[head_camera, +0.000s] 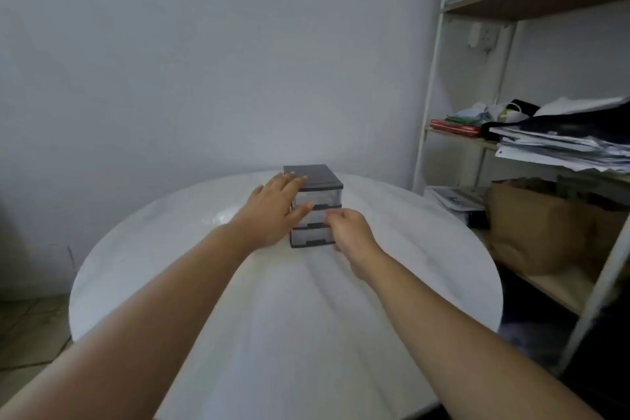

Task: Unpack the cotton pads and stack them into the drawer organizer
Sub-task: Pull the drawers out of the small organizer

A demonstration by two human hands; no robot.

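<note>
**Both hands at the drawer organizer, far side of table**

Drawer organizer [315,204]: small unit, dark frame and lid, three clear drawers stacked. Stands upright on the round white table [170,249], toward its far edge, near the wall.

Left hand [272,211]: spread flat against the organizer's left side, fingers reaching onto the lid, thumb across the front of the top drawer. Bracing, not closed around anything.

Right hand [351,232]: at the front right of the middle and bottom drawers, fingers curled inward. Whether they pinch a drawer handle cannot be told; picture is blurred.

Cotton pads: none visible.

Shelving unit [511,133] to the right holds papers, clothes, a brown bag.
</note>
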